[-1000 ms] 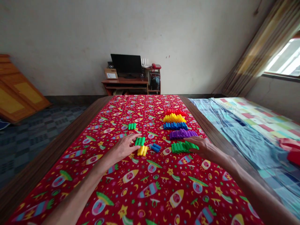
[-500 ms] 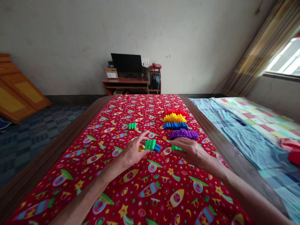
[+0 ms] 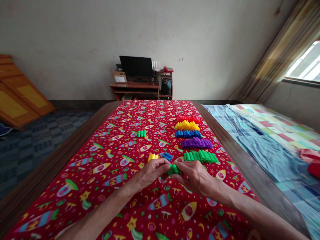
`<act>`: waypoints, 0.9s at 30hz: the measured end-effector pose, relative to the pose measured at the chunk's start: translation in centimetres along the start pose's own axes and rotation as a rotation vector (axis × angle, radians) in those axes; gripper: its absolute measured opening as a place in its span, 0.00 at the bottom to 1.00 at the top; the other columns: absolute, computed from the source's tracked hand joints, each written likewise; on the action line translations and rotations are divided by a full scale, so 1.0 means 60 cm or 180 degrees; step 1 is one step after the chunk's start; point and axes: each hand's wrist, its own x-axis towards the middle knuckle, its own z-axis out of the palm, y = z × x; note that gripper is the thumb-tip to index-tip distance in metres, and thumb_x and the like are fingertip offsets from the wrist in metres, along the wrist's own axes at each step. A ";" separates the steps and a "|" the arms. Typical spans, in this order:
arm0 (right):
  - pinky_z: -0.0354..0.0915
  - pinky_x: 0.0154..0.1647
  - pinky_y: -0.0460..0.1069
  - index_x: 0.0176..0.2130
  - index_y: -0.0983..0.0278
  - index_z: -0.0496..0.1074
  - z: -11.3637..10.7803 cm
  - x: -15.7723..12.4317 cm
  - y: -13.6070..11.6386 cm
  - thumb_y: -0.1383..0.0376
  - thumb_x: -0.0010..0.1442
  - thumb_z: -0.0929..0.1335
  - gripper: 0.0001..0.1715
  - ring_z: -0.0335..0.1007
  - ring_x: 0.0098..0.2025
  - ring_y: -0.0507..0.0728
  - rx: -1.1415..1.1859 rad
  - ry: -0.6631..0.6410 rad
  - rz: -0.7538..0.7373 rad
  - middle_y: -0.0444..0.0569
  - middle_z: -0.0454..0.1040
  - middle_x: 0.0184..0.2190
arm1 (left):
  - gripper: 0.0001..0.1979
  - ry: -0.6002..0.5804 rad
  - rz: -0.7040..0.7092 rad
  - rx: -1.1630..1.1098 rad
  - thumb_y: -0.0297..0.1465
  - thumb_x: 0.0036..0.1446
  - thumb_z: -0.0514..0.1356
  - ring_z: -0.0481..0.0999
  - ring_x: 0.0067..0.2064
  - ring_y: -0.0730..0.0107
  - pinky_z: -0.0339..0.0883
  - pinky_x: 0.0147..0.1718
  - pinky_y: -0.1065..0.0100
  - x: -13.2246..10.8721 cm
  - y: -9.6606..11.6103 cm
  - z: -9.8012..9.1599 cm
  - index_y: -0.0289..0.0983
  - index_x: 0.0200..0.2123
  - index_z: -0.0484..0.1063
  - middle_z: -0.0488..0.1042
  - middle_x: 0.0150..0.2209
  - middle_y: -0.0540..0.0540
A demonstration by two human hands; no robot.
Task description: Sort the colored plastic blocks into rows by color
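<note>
My left hand (image 3: 155,171) and my right hand (image 3: 196,175) meet low over the cloth, both closed on a small bunch of green plastic tubes (image 3: 174,169) between their fingertips. The fingers partly hide this bunch. Just beyond my left hand lie a short yellow tube group (image 3: 153,157) and a small blue tube group (image 3: 166,156). Past my right hand stretches a long row of green tubes (image 3: 201,156). Farther left sits a small green tube group (image 3: 142,133), apart from both hands.
Behind the green row are purple (image 3: 197,143), blue (image 3: 188,134), yellow (image 3: 187,125) and red (image 3: 188,119) tube rows. A red patterned cloth (image 3: 112,193) covers the table. At the far wall stands a desk (image 3: 135,85) with a monitor (image 3: 136,68); a bed (image 3: 265,133) is at right.
My left hand has brought the green tubes nearer and to the right, uncovering the yellow group. My right hand has drawn back from the green row and come to the bunch.
</note>
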 end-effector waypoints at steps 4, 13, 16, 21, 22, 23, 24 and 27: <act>0.69 0.35 0.49 0.55 0.68 0.65 0.000 -0.007 0.002 0.57 0.68 0.63 0.22 0.75 0.38 0.58 -0.0386 0.0250 0.0066 0.57 0.77 0.41 | 0.25 -0.0109 -0.0258 0.0062 0.56 0.54 0.59 0.69 0.18 0.72 0.60 0.19 0.71 -0.002 -0.006 0.011 0.37 0.30 0.70 0.71 0.18 0.51; 0.68 0.48 0.55 0.58 0.67 0.65 -0.011 -0.014 -0.001 0.60 0.68 0.63 0.23 0.70 0.51 0.61 -0.0410 -0.0293 -0.0324 0.60 0.75 0.50 | 0.25 -0.0063 0.0130 0.0521 0.51 0.52 0.63 0.69 0.26 0.71 0.62 0.24 0.71 0.006 -0.036 0.018 0.35 0.42 0.73 0.73 0.28 0.50; 0.67 0.49 0.58 0.58 0.64 0.66 -0.026 -0.015 0.012 0.64 0.67 0.65 0.21 0.68 0.52 0.62 -0.0541 -0.0385 -0.0201 0.56 0.76 0.49 | 0.26 0.0077 0.0166 0.0781 0.48 0.55 0.62 0.71 0.27 0.70 0.64 0.25 0.71 0.002 -0.035 0.025 0.36 0.50 0.71 0.75 0.29 0.49; 0.67 0.50 0.60 0.54 0.62 0.71 -0.055 -0.036 0.078 0.66 0.65 0.65 0.17 0.69 0.51 0.62 -0.0810 -0.0003 0.0034 0.54 0.78 0.46 | 0.18 0.0770 0.0761 0.2024 0.41 0.64 0.53 0.78 0.41 0.63 0.71 0.41 0.66 -0.003 -0.005 0.010 0.41 0.52 0.71 0.79 0.42 0.44; 0.67 0.49 0.60 0.53 0.62 0.71 -0.057 -0.043 0.093 0.65 0.65 0.66 0.17 0.69 0.51 0.62 -0.0836 0.0020 0.0087 0.55 0.78 0.45 | 0.17 0.0878 0.0902 0.2198 0.39 0.64 0.52 0.79 0.43 0.62 0.71 0.43 0.65 -0.001 0.001 0.002 0.41 0.51 0.72 0.79 0.43 0.44; 0.68 0.49 0.60 0.53 0.62 0.72 -0.058 -0.051 0.105 0.65 0.65 0.66 0.17 0.69 0.51 0.63 -0.0863 0.0021 0.0131 0.55 0.78 0.45 | 0.16 0.0969 0.1021 0.2339 0.38 0.64 0.51 0.79 0.44 0.63 0.71 0.45 0.65 0.002 0.006 -0.009 0.41 0.49 0.73 0.79 0.43 0.44; 0.68 0.49 0.60 0.53 0.62 0.72 -0.058 -0.058 0.115 0.64 0.65 0.67 0.17 0.69 0.51 0.63 -0.0890 0.0012 0.0176 0.55 0.78 0.45 | 0.16 0.1051 0.1103 0.2457 0.37 0.64 0.50 0.79 0.45 0.63 0.71 0.46 0.65 0.004 0.009 -0.021 0.41 0.48 0.73 0.80 0.44 0.44; 0.69 0.48 0.61 0.54 0.61 0.71 -0.052 -0.073 0.130 0.64 0.64 0.67 0.19 0.70 0.50 0.64 -0.0956 -0.0049 0.0284 0.56 0.78 0.46 | 0.16 0.1340 0.1169 0.2756 0.36 0.64 0.50 0.79 0.46 0.62 0.71 0.47 0.65 0.013 0.012 -0.067 0.39 0.46 0.74 0.80 0.45 0.43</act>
